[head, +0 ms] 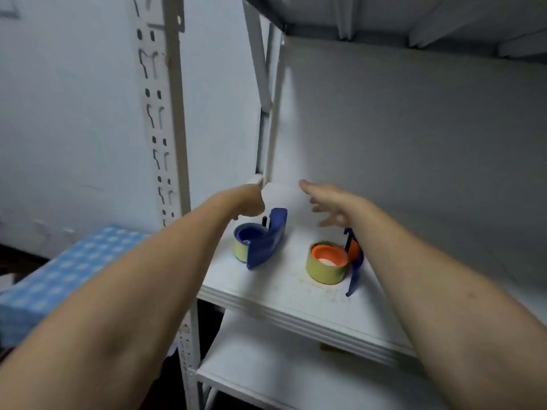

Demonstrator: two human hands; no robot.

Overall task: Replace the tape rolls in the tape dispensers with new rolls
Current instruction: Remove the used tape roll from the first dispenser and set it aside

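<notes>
Head view only; frame was blurred. Two bare forearms were seen reaching over a white shelf board [284,294] in a metal rack.

Left hand [251,201] was curled into a loose fist above the left tape dispenser [268,239], near the black post sticking up from it. Nothing could be seen gripped in it; contact with the dispenser could not be told.

Right hand [331,204] was held open, fingers spread and pointed toward the back-left, empty, hovering above the shelf behind the right tape dispenser [353,261]. No contact was seen.

Left dispenser: blue body, blue hub, pale yellow tape roll [241,250] fitted on it, laid flat on the shelf toward the left edge.

Right dispenser: blue frame partly hidden by the right forearm, orange hub, yellow-green tape roll [324,269] around the hub, also laid flat, closer to the front edge. The two dispensers were set apart, not touching.

A lower shelf [266,365] was visible beneath. A blue-and-white checked cloth [59,279] was seen to the left, outside the rack, beyond the slotted upright [165,137].
</notes>
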